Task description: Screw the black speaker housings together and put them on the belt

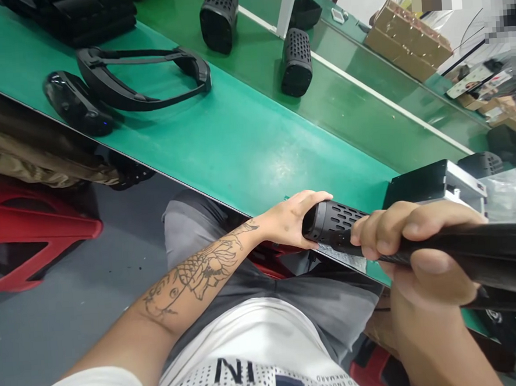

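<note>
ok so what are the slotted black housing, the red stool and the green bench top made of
The slotted black housing looks like matte plastic, from its even, dull sheen, though coated metal is possible. The red stool seems smooth moulded plastic: rounded edges, one even colour. The green bench top looks like a rubber or vinyl sheet, slightly glossy, with a soft, blurred glare.

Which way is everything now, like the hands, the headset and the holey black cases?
Left hand: gripping a holey case
Holey case: held
Right hand: closed around a long black thing
Long black thing: held
Headset: resting, blue light on
Other holey cases: untouched, apart
</note>
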The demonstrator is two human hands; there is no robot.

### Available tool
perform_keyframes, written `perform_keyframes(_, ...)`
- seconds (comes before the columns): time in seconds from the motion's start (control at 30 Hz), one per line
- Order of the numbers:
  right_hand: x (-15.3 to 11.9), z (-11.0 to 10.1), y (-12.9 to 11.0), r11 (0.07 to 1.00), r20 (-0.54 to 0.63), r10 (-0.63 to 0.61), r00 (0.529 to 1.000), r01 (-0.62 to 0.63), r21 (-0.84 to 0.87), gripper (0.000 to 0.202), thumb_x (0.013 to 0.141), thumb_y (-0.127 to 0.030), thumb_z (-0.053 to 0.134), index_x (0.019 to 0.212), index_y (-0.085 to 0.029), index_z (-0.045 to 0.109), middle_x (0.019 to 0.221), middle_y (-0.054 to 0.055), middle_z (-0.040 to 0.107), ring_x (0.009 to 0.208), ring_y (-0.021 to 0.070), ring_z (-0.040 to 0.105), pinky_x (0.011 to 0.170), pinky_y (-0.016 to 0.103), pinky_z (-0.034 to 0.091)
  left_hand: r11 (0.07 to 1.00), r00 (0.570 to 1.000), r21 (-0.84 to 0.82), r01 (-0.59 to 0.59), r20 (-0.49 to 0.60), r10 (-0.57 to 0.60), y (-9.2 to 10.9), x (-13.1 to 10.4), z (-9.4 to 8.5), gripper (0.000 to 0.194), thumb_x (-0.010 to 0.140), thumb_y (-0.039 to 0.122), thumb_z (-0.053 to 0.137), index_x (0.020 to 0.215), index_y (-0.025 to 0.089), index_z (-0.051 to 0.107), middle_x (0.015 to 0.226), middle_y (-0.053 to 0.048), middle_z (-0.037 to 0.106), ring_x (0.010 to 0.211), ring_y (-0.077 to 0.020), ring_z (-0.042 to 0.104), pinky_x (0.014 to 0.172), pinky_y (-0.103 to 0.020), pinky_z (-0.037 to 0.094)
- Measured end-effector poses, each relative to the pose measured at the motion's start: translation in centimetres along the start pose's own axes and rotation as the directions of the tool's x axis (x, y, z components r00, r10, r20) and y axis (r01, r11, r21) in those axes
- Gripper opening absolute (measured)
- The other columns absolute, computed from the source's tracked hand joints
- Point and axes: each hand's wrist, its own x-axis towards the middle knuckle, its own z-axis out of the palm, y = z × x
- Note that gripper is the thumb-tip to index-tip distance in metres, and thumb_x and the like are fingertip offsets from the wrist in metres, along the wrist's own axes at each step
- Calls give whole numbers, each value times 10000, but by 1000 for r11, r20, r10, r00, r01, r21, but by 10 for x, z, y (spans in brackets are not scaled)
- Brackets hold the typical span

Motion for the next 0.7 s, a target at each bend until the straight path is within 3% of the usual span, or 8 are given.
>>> perform_keyframes(0.37, -2, -11, 8, 999, 118, 30, 993, -33, 22, 149, 970, -264, 904, 1078, -240, 804, 800, -15, 756, 645, 173, 720, 691, 402, 664, 1000, 1000, 30, -1, 10, 1, 2, 1, -2, 1189, 777, 449, 1050, 1778, 356, 416, 1689, -164, 583, 1515, -408, 655, 1265, -583, 594)
perform_keyframes(0.53, -1, 0, 1, 999, 96, 27, 995, -24, -30, 178, 962, -331, 937, 1072, -250, 823, 773, -7, 751, 622, 182, 733, 682, 411, 683, 998, 1000, 51, -22, -2, 22, -2, 0, 0, 1169, 787, 456, 1046, 1764, 335, 415, 1688, -171, 575, 1513, -398, 660, 1260, -580, 599)
perform_keyframes(0.63, 7, 1, -22, 995, 23, -45, 999, 47, -83, 210, 936, -439, 972, 982, -280, 844, 669, -28, 723, 508, 154, 676, 575, 359, 663, 998, 1000, 60, -25, -9, 26, -8, -1, 3, 1174, 783, 475, 1050, 1758, 329, 414, 1718, -168, 563, 1539, -393, 651, 1276, -567, 596)
perform_keyframes(0.7, 12, -14, -37, 984, -145, -126, 981, 105, -146, 315, 845, -511, 1027, 858, -280, 813, 601, -47, 679, 427, 138, 602, 497, 344, 633, 996, 999, 83, -27, -19, 29, -11, -3, 4, 1181, 766, 461, 1056, 1755, 329, 423, 1726, -162, 572, 1560, -391, 645, 1312, -564, 575)
